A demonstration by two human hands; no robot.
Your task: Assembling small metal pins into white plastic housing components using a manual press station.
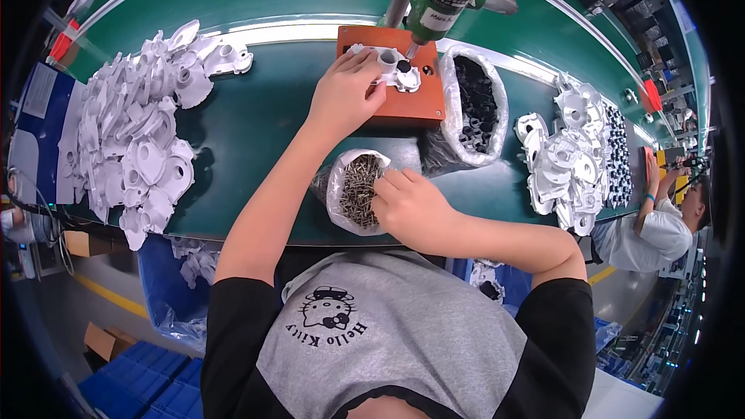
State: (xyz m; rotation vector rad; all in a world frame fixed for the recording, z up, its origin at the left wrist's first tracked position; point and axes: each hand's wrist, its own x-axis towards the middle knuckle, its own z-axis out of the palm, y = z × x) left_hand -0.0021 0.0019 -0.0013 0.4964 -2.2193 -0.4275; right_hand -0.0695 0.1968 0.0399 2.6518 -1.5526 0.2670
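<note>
My left hand (pixel 347 91) grips a white plastic housing part (pixel 407 80) that lies on an orange fixture block (pixel 403 111). Its fingers rest over the part's left end, with the thumb along the near side. A small black piece (pixel 403 66) sits on the part. My right hand (pixel 411 208) is at the right side of an open bag of screws (pixel 358 186), fingers curled in among them. Its fingertips are hidden, so what they pinch does not show. Just above the fixture hangs the tip of a green machine head (pixel 436 0).
White plastic parts are heaped at left (pixel 140 124); a second pile (pixel 570 155) lies at right beside rows of small dark pieces (pixel 617 155). A clear bag of black parts (pixel 475 105) stands right of the fixture. A co-worker (pixel 660 225) is at far right. Blue bins (pixel 167 287) sit below the table edge.
</note>
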